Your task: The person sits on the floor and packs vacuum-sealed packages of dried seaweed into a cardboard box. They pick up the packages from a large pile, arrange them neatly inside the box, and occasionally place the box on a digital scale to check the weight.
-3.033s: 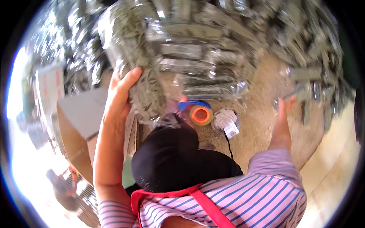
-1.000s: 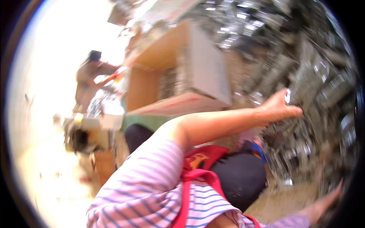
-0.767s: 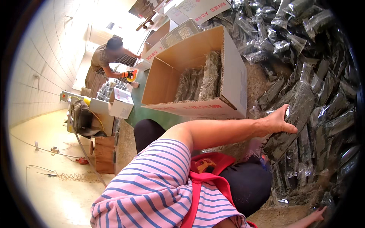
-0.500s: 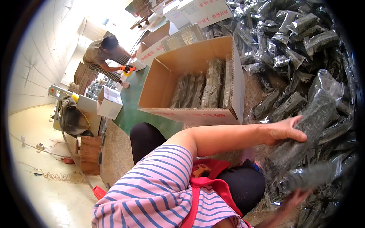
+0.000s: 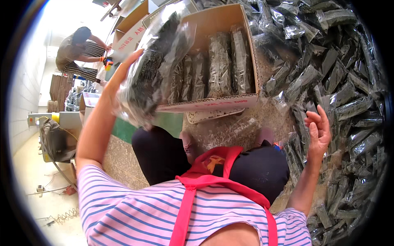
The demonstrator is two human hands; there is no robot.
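My left hand (image 5: 130, 62) grips clear plastic packs (image 5: 154, 69) of dark dried strands, which look like more than one. They hang tilted over the left side of an open cardboard box (image 5: 209, 107) and hide part of its opening and most of my fingers. Inside the box, several packs of the same kind (image 5: 220, 65) stand side by side, filling the middle and right. My right hand (image 5: 319, 131) is raised palm up at the right, holding nothing, its fingers apart and slightly curled. It is nearest to the big heap of packs (image 5: 344, 88).
Under the box is a pale stand (image 5: 213, 116), with loose clear plastic (image 5: 230, 135) on the floor before it. Another open carton (image 5: 130, 35) stands beyond. A person (image 5: 78, 51) with orange gloves bends at the far left, near a grey machine (image 5: 65, 129).
My left hand has swung from the heap at right to the box's left side, carrying packs. My right hand has risen from the lower right and no longer holds a pack.
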